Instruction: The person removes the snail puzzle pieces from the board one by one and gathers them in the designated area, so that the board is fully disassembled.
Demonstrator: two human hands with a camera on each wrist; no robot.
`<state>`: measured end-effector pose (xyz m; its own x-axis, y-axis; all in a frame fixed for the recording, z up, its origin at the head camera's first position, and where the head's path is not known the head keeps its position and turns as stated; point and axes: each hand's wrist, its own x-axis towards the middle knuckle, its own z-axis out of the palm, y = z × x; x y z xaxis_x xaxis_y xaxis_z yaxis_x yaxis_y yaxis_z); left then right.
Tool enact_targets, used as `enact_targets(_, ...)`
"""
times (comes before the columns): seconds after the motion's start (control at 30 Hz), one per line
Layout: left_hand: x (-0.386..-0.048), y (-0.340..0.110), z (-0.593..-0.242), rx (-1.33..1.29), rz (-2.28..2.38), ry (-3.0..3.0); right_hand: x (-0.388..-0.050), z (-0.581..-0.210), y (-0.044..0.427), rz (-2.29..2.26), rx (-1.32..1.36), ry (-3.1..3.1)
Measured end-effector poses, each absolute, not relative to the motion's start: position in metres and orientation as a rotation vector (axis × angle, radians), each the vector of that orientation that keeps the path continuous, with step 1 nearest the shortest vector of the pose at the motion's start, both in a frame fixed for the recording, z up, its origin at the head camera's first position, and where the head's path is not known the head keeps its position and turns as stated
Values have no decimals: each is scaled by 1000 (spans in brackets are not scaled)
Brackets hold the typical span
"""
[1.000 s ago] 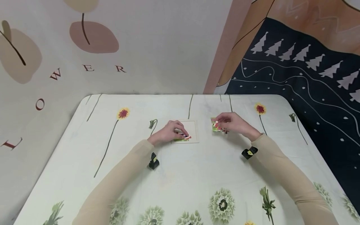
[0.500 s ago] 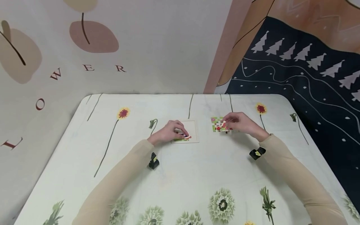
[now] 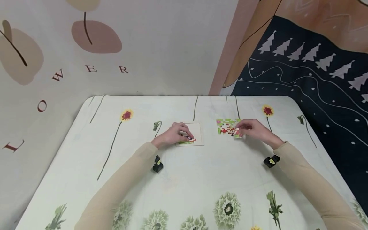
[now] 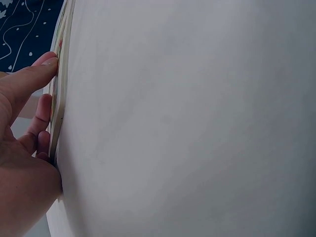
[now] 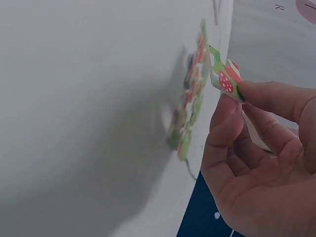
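Note:
A pale, framed puzzle board [image 3: 196,129] lies on the table, with a few coloured pieces [image 3: 186,142] along its lower edge. My left hand [image 3: 174,133] rests on the board, thumb and fingertips touching the pieces there. The left wrist view shows the board [image 4: 60,106] edge-on, its surface pressed by those fingertips. To the right, my right hand [image 3: 255,130] pinches a jigsaw piece [image 5: 227,80] between thumb and fingers. That piece is green and red with white dots, and is raised off the table. Several loose jigsaw pieces [image 3: 227,125] lie close together just left of this hand.
The table [image 3: 184,179] wears a white cloth printed with flowers and stems. Behind it hangs a pale wall cloth [image 3: 161,64], with a dark panel of white trees [image 3: 287,70] at the right. Each wrist carries a small black camera [image 3: 271,161].
My right hand has moved right across the loose jigsaw pieces, uncovering more of them, and now holds one piece at their right end. My left hand has stayed on the board.

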<state>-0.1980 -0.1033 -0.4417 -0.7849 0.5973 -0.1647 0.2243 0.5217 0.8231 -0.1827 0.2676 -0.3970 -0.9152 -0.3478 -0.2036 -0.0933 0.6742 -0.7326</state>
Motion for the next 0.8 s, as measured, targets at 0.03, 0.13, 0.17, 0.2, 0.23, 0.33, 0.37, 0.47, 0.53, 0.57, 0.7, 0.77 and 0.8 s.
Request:
enact_targets(0.03, -198, -103, -442, 672, 1171, 2336, -182, -398, 269, -1084, -345, 2568)
enact_targets(0.13, -198, -103, -441, 673, 1166, 2337, -180, -402, 275, -1069, -331, 2579)
enact_targets(0.17, -198, -103, -441, 676, 1165, 2338, -179, -403, 277, -1071, -335, 2581)
enact_targets(0.2, -198, -103, -441, 675, 1167, 2335, -179, -404, 279, -1072, -339, 2585)
enact_targets(0.23, -198, -102, -441, 678, 1166, 2336, -178, -405, 281, -1077, -348, 2587)
enact_targets(0.33, -198, -102, -441, 683, 1164, 2337, -175, -407, 285, -1095, -339, 2588)
enact_targets(0.37, -198, -102, -441, 686, 1163, 2339, -175, -407, 286, -1099, -336, 2586)
enact_targets(0.47, -199, -103, -442, 686, 1163, 2338, -173, -409, 288, -1105, -315, 2584)
enact_targets(0.53, -199, -103, -443, 687, 1162, 2341, -172, -410, 289, -1106, -306, 2586)
enact_targets(0.57, -199, -103, -443, 687, 1162, 2342, -172, -410, 289, -1098, -305, 2592)
enact_targets(0.7, -198, -102, -443, 688, 1155, 2350, -171, -413, 290, -1069, -292, 2615)
enact_targets(0.77, -198, -102, -442, 681, 1159, 2346, -171, -414, 290, -1044, -286, 2630)
enact_targets(0.8, -198, -102, -442, 680, 1161, 2345, -171, -415, 289, -1033, -283, 2636)
